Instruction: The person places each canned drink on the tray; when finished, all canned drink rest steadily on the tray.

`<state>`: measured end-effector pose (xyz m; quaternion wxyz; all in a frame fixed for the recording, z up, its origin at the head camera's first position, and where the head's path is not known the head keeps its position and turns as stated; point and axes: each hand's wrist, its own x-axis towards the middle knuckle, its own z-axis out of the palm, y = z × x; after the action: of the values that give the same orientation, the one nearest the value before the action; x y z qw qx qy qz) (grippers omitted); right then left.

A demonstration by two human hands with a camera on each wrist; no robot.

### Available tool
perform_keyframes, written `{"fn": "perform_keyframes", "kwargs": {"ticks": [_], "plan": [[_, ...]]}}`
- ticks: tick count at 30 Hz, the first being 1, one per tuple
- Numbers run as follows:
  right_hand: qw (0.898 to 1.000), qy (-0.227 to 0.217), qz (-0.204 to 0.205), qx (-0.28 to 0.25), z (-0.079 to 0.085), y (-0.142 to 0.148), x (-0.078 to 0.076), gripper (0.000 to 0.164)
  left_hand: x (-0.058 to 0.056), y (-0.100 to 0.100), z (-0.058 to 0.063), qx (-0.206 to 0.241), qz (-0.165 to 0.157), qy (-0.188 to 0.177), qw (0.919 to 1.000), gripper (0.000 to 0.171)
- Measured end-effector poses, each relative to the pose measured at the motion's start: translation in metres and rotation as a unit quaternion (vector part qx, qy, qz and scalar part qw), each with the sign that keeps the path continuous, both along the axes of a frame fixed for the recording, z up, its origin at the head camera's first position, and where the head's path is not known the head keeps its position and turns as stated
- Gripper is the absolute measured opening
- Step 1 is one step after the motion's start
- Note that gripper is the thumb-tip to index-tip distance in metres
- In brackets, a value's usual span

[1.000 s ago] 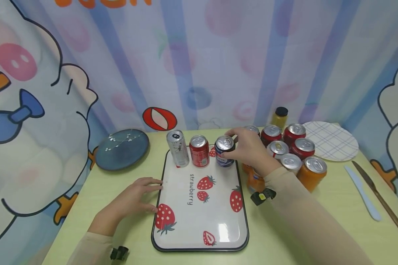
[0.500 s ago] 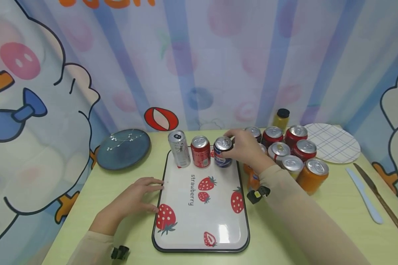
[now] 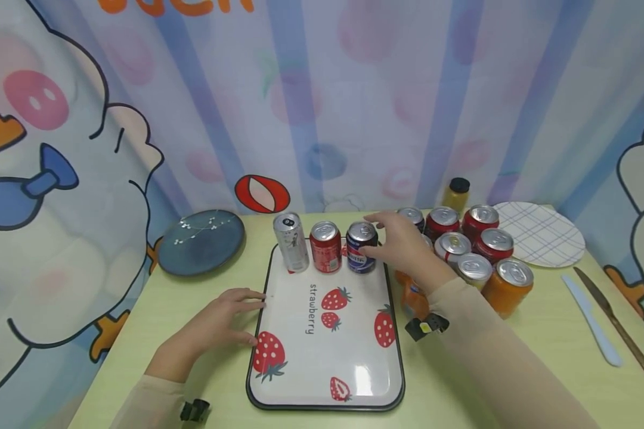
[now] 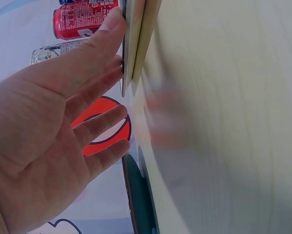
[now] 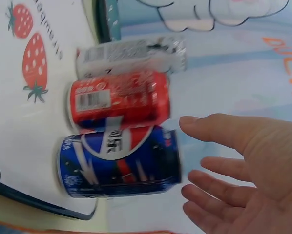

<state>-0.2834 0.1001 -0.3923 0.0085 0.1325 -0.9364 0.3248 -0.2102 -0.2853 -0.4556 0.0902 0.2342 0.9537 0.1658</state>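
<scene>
A white tray (image 3: pixel 300 369) with strawberry prints and a dark rim lies on the table. In a row along its far end stand a slim silver can (image 3: pixel 291 243), a red can (image 3: pixel 326 249) and a blue cola can (image 3: pixel 357 261). My right hand (image 3: pixel 405 245) is just right of the blue can; the right wrist view has its thumb and fingers spread, apart from the can's top (image 5: pixel 174 158). With fingers extended, my left hand (image 3: pixel 219 319) rests its fingertips at the tray's left edge, which the left wrist view shows from the side.
Several more cans (image 3: pixel 494 243) crowd together right of the tray, with an orange can (image 3: pixel 507 286) nearest. Behind them are a yellow bottle (image 3: pixel 455 195) and a checked plate (image 3: pixel 547 235). Two knives (image 3: pixel 590 316) lie at far right. A dark blue plate (image 3: pixel 201 243) sits at left.
The blue can first shifted slightly left, closer to the red one, with my right hand around it. Since then my right fingers have loosened from it. My left hand has stayed in place.
</scene>
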Motion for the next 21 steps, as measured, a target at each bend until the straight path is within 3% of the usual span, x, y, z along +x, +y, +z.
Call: {"fn": "perform_keyframes", "kwargs": {"ticks": [8, 14, 21], "plan": [[0.997, 0.049, 0.047, 0.022, 0.011, 0.018, 0.033, 0.060, 0.000, -0.001, -0.001, 0.004, -0.006, 0.000, 1.0000, 0.073], [0.993, 0.058, 0.094, 0.035, 0.016, 0.036, 0.055, 0.055, 0.000, -0.001, -0.001, 0.003, -0.009, 0.002, 1.0000, 0.073], [0.990, 0.068, 0.118, 0.040, 0.021, 0.061, 0.070, 0.049, 0.000, -0.002, -0.001, 0.003, -0.004, -0.003, 1.0000, 0.073]]}}
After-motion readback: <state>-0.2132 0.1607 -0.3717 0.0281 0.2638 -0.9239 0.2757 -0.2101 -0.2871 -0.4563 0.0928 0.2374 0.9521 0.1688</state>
